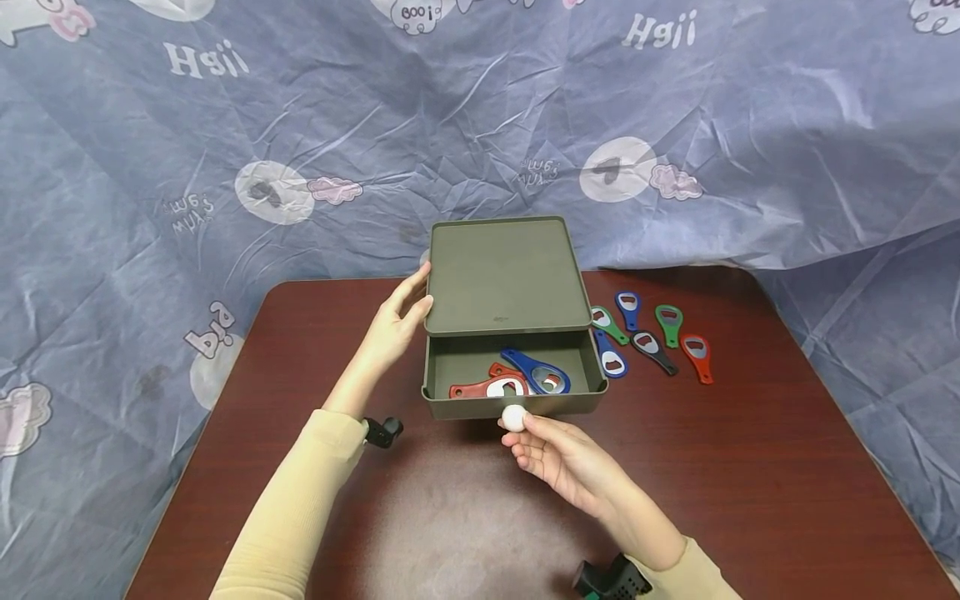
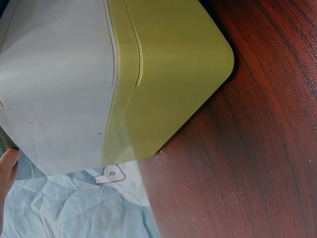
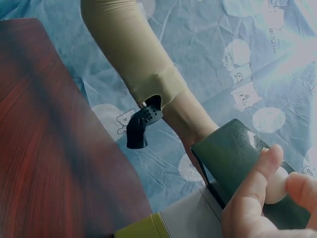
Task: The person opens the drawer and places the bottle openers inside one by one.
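Observation:
A dark olive box (image 1: 506,275) stands on the table with its drawer (image 1: 465,354) pulled out at the front. Inside the drawer lie a blue bottle opener (image 1: 532,369) and red bottle openers (image 1: 476,389), partly overlapping. My right hand (image 1: 562,458) pinches the white round knob (image 1: 513,418) on the drawer front between thumb and finger. The same knob (image 3: 276,186) shows between the fingertips in the right wrist view. My left hand (image 1: 392,329) rests against the left side of the box, fingers extended; only a bit of finger (image 2: 7,168) appears in the left wrist view.
Right of the box several more bottle openers lie on the table, among them a black one (image 1: 654,351), a red one (image 1: 697,358) and a green one (image 1: 669,323). The dark wooden table (image 1: 750,467) has a patterned blue-grey cloth (image 1: 465,125) hanging behind it.

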The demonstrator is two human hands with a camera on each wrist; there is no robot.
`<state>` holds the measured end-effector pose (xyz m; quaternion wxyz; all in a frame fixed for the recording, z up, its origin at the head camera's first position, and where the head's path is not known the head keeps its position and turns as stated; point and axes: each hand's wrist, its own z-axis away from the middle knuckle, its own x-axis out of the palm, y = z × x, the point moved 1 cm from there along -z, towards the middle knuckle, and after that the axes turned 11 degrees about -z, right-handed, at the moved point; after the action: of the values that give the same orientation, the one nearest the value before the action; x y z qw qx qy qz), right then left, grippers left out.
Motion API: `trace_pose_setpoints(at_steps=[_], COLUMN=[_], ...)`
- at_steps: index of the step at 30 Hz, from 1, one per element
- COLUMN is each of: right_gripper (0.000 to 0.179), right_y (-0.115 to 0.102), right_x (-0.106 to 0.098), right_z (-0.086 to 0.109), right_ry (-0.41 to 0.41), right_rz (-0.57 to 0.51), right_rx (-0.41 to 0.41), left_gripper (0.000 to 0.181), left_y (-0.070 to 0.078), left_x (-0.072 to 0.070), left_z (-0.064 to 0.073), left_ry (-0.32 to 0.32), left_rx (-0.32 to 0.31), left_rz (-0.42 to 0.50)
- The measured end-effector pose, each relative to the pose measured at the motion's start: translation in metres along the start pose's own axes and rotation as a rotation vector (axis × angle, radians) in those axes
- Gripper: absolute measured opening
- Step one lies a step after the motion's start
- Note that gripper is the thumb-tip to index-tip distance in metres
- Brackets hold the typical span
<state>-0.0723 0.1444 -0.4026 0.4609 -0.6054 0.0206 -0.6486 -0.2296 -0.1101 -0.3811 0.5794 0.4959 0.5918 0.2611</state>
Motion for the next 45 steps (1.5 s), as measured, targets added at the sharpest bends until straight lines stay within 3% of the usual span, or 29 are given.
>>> trace_pose_setpoints(at_steps=[20,39,45], right_gripper=[0.023,0.021,0.022], right_y=[-0.033,-0.041,-0.037], right_x=[0.002,0.002,-0.002], right_z=[-0.044,-0.059,-0.058], right_ry=[0.048,0.083,0.073], right_rz=[-0.140,-0.123,-0.055], right_rx=[-0.048,-0.061,-0.054], left_gripper=[0.053,0.053,0.053], left_y=[0.002,0.000,0.001], left_x=[0.002,-0.001,0.000], left_z=[-0.001,-0.001,0.001], left_ry=[-0.019,-0.013,-0.017], left_rx=[-0.001,0.002,-0.004], left_rz=[0.011,0.014,0.020])
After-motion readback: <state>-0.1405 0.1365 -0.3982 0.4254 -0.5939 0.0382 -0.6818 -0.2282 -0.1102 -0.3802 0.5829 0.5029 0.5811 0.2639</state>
